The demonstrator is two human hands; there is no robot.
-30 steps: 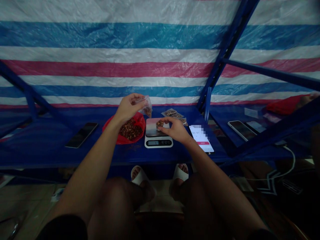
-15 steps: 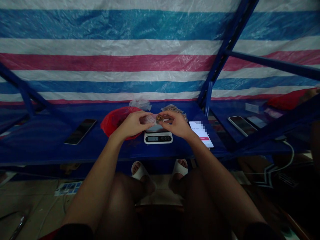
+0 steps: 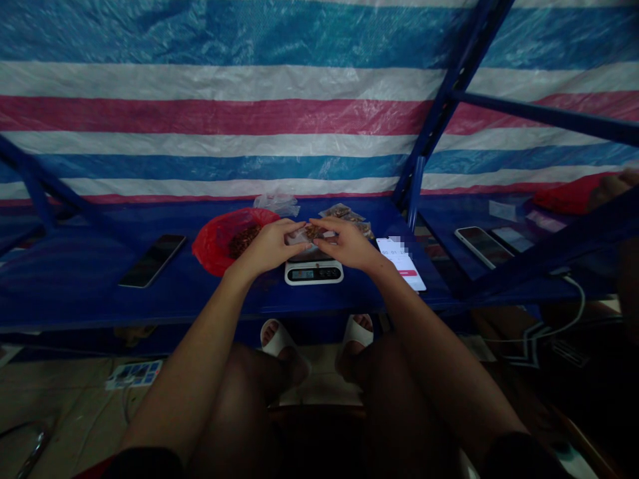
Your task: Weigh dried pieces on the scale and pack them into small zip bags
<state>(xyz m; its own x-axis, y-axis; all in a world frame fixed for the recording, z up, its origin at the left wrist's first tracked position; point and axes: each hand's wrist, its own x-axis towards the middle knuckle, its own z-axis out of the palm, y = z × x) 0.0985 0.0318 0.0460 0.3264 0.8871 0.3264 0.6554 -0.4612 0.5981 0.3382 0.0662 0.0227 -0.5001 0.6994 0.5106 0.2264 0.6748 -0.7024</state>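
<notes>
My left hand point(image 3: 268, 245) and my right hand point(image 3: 345, 243) meet just above a small white kitchen scale point(image 3: 313, 271) on a blue shelf point(image 3: 90, 293). Both pinch a small clear plastic bag point(image 3: 313, 233) with brown pieces in it, one hand at each side. A red plastic bag point(image 3: 219, 241) holding a heap of brown pieces lies open just left of the scale. Behind the hands lie several filled clear packets point(image 3: 349, 217) and a crumpled empty clear bag point(image 3: 276, 202).
A dark phone point(image 3: 152, 260) lies on the shelf at the left. A lit phone point(image 3: 401, 263) lies right of the scale. Blue frame posts point(image 3: 434, 126) rise at the right, with more phones point(image 3: 478, 243) and a red object point(image 3: 569, 196) beyond. A striped tarp hangs behind.
My left hand came down from above the red bag to the scale. My right hand lifted the small bag off the platform, and both hands now hold it together.
</notes>
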